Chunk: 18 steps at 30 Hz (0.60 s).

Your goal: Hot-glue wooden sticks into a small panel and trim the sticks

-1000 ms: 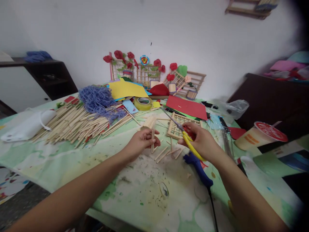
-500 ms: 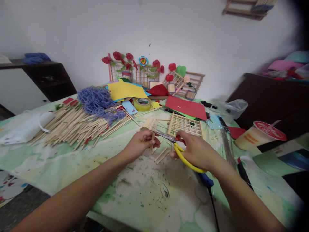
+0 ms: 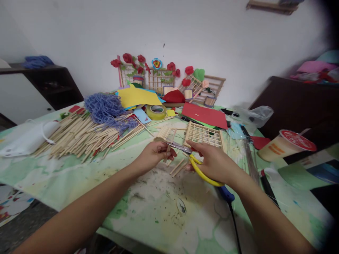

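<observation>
My left hand pinches a thin wooden stick, which stands up at a slant from the fingertips. In my right hand is a pair of scissors with yellow handles. Their blades point left and cross the stick just above my left fingertips; whether they cut into it is too small to tell. Under the hands lie several short cut sticks. Just behind them are a small bundle of sticks and a lattice frame of sticks.
Long sticks and blue yarn are heaped at left, near tape. Red sheets lie behind the frame. A blue-handled corded tool is beside my right wrist. A lidded cup stands at right.
The scissor blades have come closer together around the stick, and my right fingers have drawn in. My left hand keeps its pinch. The view has shifted slightly.
</observation>
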Available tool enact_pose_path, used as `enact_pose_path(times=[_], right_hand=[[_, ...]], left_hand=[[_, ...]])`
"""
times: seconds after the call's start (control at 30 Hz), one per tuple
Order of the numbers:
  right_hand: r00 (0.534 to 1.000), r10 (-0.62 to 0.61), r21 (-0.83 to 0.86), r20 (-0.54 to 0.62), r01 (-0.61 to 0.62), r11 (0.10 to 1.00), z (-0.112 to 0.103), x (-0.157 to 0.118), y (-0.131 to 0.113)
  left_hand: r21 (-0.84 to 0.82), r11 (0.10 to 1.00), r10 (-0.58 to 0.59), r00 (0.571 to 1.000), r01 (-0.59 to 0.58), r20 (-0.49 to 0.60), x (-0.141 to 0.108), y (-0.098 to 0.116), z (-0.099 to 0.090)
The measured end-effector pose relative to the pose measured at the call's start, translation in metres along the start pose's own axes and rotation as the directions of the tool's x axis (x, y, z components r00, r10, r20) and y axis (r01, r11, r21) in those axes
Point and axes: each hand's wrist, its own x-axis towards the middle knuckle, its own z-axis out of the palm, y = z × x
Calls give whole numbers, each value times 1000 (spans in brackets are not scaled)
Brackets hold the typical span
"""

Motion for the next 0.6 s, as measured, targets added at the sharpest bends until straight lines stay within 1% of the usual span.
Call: enact_pose_path(times=[0.2, 0.3, 0.43, 0.6], right_hand=[[998, -31, 6, 45, 31, 999, -1, -1, 6], [998, -48, -2, 47, 48, 999, -1, -1, 6], [996, -66, 10, 55, 65, 998, 0, -1, 7], [995, -74, 46, 72, 71, 996, 0, -1, 8]], left_hand=[[-29, 999, -20, 998, 22, 60, -2, 3, 1], [-38, 999, -25, 995, 29, 101, -2, 4, 0], [-14, 999, -28, 987, 31, 160, -1, 2, -3], [16, 1000, -25, 981, 22, 194, 1, 2, -6]])
